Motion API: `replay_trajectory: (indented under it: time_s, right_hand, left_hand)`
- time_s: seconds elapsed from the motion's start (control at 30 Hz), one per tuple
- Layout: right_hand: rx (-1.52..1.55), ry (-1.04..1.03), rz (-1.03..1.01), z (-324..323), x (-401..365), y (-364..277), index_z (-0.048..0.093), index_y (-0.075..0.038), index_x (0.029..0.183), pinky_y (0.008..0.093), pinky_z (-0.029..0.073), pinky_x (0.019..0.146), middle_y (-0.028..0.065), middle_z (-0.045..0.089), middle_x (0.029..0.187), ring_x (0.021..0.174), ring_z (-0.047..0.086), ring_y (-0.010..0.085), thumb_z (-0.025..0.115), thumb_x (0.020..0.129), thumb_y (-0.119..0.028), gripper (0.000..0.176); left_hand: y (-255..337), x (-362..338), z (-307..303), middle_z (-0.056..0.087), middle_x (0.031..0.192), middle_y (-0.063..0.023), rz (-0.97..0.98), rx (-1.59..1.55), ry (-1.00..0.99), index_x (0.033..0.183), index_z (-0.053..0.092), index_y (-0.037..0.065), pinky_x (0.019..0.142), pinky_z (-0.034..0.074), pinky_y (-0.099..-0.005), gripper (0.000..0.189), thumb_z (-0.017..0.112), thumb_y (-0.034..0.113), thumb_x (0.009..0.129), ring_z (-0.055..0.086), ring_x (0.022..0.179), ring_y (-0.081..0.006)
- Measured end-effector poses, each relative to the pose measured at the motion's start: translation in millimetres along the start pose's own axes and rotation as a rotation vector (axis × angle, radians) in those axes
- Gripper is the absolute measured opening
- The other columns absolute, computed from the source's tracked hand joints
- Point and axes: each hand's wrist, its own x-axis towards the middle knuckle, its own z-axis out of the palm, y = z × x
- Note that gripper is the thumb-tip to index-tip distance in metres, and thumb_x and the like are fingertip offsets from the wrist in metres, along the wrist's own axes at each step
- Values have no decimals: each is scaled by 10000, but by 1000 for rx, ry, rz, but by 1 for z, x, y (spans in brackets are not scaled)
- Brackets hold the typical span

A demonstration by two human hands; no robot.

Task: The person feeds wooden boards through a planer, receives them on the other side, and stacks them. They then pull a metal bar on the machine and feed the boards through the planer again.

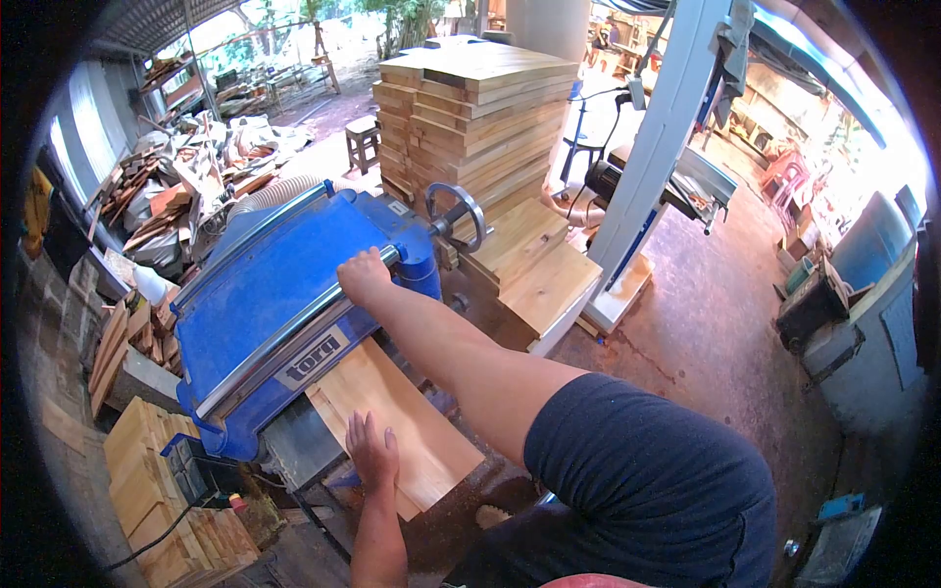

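Note:
A blue thickness planer [294,260] with a "torq" label stands before me. A pale wooden board [423,421] sticks out from under its front edge, its far end hidden inside the machine. My left hand [372,451] lies on the board near its left edge, fingers stretched out. Farther up, my right hand [365,276] is closed around the right end of the chrome roller [294,343] along the planer's top front edge. A metal handwheel [456,214] sits at the planer's right corner.
A tall stack of boards [470,127] rises behind the planer, with a lower board pile [544,284] beside it. A white post [657,147] stands at right. More boards [147,470] lie at lower left, near a black switch box [201,475]. Wood scraps [176,196] heap behind.

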Motion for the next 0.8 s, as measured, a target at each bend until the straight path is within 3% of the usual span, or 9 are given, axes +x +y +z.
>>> replay_trajectory:
  time_s: [0.5,0.8]
  right_hand:
    - [8,33,11,4,1,0,750,-165,981,410,386,870,49,721,1019,1025,630,232,528,903,-201,238]
    - [4,-32,5,-1,0,0,730,-161,1054,412,382,885,54,702,1099,1065,619,233,515,924,-207,255]
  left_hand:
    - [-1,-1,1,428,1425,-258,1,3,-2,1310,502,8,1132,263,-490,523,632,210,845,371,1357,-380]
    - [-2,0,3,431,1420,-260,4,14,1,1297,509,10,1124,275,-491,510,629,213,845,378,1346,-389]
